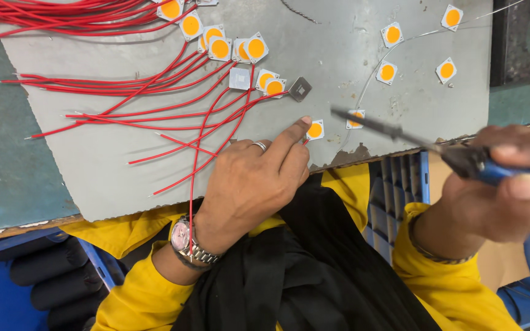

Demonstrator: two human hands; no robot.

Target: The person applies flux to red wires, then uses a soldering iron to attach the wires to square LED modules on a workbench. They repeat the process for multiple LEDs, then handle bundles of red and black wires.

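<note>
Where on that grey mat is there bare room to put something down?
The grey mat is bare at its lower left, between the red wires and the left hand. Another free patch lies top centre, between the two groups of square LED chips. It is crowded around the soldering iron tip.

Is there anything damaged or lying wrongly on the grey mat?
Yes. The grey mat is chipped along its front edge near the soldering iron. Two square chips lie with their orange faces hidden, unlike the others.
</note>
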